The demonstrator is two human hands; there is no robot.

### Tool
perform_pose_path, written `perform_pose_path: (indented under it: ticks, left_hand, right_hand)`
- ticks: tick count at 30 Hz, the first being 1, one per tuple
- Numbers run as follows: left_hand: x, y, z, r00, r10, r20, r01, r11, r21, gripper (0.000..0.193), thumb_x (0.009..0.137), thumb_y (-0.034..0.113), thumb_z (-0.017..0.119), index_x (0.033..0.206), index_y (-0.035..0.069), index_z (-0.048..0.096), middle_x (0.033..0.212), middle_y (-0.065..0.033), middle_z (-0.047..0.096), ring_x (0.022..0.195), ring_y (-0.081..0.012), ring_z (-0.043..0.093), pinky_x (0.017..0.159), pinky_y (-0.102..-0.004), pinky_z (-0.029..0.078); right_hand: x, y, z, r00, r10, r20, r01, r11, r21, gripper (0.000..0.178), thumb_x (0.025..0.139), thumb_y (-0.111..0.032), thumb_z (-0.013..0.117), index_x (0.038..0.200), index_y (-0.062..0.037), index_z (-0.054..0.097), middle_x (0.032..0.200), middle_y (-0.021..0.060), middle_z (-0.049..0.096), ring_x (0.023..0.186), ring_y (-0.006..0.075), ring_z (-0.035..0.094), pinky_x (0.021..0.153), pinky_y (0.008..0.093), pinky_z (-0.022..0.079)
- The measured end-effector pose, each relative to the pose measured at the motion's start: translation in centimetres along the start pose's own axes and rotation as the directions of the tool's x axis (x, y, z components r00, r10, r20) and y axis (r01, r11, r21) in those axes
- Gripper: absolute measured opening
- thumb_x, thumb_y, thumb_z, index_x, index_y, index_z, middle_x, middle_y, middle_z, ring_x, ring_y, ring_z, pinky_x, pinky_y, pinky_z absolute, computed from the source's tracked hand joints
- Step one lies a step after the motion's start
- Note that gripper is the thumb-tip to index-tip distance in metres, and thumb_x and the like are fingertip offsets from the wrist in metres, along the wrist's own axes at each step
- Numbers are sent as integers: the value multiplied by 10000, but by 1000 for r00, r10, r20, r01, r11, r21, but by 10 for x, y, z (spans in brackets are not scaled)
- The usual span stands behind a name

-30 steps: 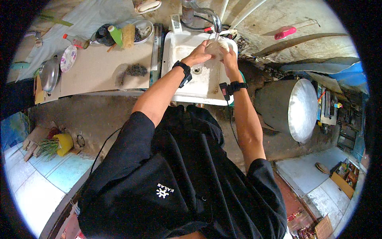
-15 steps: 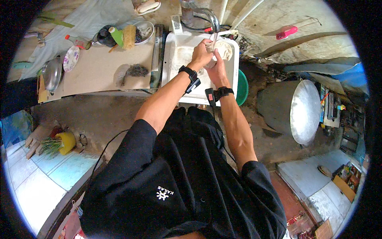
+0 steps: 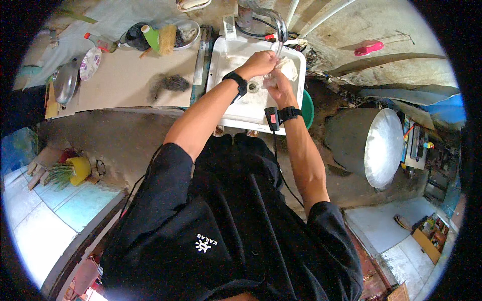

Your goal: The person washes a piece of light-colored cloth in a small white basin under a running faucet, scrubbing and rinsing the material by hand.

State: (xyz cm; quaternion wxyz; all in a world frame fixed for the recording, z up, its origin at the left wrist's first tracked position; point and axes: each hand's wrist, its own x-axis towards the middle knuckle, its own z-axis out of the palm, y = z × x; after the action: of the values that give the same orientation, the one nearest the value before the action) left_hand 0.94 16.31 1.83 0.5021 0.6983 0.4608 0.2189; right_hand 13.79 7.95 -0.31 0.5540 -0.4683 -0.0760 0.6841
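Observation:
Both my hands are together over the white sink (image 3: 217, 80), under the curved metal tap (image 3: 279, 31). My left hand (image 3: 260, 64) is closed in a fist just below the spout; what its fingers hold is hidden. Close beneath it, my right hand (image 3: 279, 86) is curled, with a clear, shiny thing (image 3: 270, 80) at its fingers, too blurred to name. Beyond the right hand a crumpled whitish cloth (image 3: 288, 68) lies at the sink's right side. The drain (image 3: 253, 87) shows below my left hand.
Left of the sink, a board-topped counter (image 3: 125, 75) bears a dark scouring pad (image 3: 175, 83), a brush (image 3: 167, 39), a green bottle (image 3: 150, 36) and a metal bowl (image 3: 195, 42). A green basin (image 3: 307, 111) is beside the sink; a large metal pot (image 3: 384, 148) stands farther right.
My left hand has closed into a fist and moved slightly right. My right hand has lowered and curled, and the clear thing between them shows less. The whole view has shifted slightly.

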Motion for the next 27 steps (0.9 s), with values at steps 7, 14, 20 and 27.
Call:
perform_pose_path:
  ticks: [7, 14, 20, 27]
  left_hand:
    - [25, -25, -7, 993, -108, -53, 118, 963, 242, 343, 1023, 352, 525, 1113, 82, 718, 993, -200, 766, 984, -400, 743, 895, -498, 571]
    - [5, 9, -9, 982, -143, -126, 169, 959, 227, 327, 988, 312, 594, 1162, 74, 736, 1140, -218, 751, 1106, -406, 705, 964, -484, 547]
    - [-19, 6, -26, 993, 78, -88, -65, 987, 144, 347, 945, 116, 573, 1266, 38, 679, 1162, -200, 748, 1078, -407, 708, 903, -467, 555]
    - [-56, -5, -62, 842, 540, -17, -482, 764, 429, 785, 812, -84, 632, 1558, 99, 473, 1470, -222, 594, 1357, -395, 563, 1131, -440, 482]
  right_hand:
    - [-11, 12, 9, 984, 128, 126, -134, 990, 36, 99, 1022, -125, 649, 1100, -65, 638, 979, 34, 647, 828, 131, 594, 665, 259, 465]
    - [-20, -9, 18, 989, 135, 64, -138, 990, 40, 93, 1006, -142, 660, 1082, -92, 643, 947, 29, 655, 834, 138, 600, 687, 275, 473]
    - [-27, -28, 35, 978, 189, 90, -187, 982, -22, 143, 958, -175, 676, 1075, -99, 645, 970, 50, 671, 872, 190, 630, 802, 354, 528]
    - [-18, -35, 37, 973, 201, 112, -203, 979, 7, 220, 935, -141, 671, 1132, -63, 612, 1011, 71, 631, 833, 225, 631, 841, 346, 562]
